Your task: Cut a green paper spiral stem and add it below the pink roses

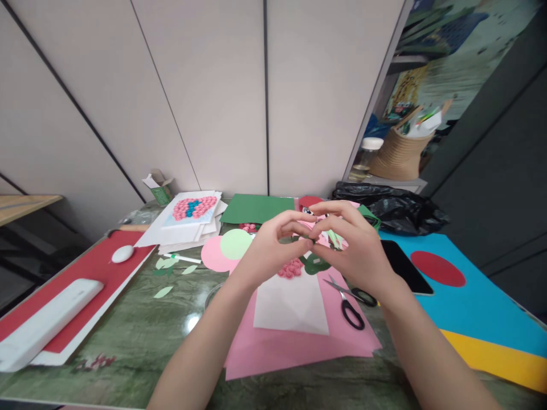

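Observation:
My left hand [280,247] and my right hand [352,245] meet above the middle of the table, fingers curled and fingertips pinched together. Whatever sits between the fingertips is tiny and mostly hidden; a dark bit shows there, too small to name. Beneath them lies a white sheet [290,307] with a cluster of pink paper rosettes [291,269] near its top, on larger pink sheets [273,359]. Black-handled scissors [351,313] rest partly open on the pink paper, just below my right hand. A dark green paper piece [317,265] shows under the hands.
Left of centre are leaf-shaped cutouts [163,292], a white pen [183,258] and pale circles [236,244]. A finished-looking rosette picture [194,209] lies behind. A white paper trimmer [51,324] is far left; a black tablet [405,267] and blue card [478,296] are right.

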Demonstrator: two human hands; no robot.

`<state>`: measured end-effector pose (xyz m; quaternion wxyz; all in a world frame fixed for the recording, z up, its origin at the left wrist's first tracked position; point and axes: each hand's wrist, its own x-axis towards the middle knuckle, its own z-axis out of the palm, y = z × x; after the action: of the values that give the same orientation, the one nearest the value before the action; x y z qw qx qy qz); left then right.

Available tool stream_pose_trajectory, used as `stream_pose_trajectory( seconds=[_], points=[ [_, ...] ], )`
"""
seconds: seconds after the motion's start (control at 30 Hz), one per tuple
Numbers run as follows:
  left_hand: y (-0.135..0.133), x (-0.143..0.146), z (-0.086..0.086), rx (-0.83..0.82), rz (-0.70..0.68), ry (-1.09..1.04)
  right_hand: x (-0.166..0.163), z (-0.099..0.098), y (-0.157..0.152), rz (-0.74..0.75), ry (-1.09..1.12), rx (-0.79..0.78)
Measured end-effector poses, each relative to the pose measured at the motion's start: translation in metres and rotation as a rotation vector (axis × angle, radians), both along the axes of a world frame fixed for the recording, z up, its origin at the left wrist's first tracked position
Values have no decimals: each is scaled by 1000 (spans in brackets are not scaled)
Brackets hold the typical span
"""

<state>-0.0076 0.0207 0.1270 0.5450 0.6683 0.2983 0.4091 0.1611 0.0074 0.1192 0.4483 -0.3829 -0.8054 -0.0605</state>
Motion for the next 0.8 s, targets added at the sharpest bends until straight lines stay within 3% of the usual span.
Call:
stream_pose_trajectory(
  seconds=[0.2, 0.37, 0.53, 0.8],
  points=[
    [2, -4, 0, -5, -28, -23, 4, 2, -1, 93, -12, -43],
    [0, -4, 1, 75, 10, 97, 4, 5, -2, 138, -95, -75],
    [-3, -3, 2, 134, 86, 175, 4, 2, 1, 88, -90, -59],
    [0, 0, 0, 74, 3, 73, 2, -2, 2, 9, -9, -19]
  ],
)
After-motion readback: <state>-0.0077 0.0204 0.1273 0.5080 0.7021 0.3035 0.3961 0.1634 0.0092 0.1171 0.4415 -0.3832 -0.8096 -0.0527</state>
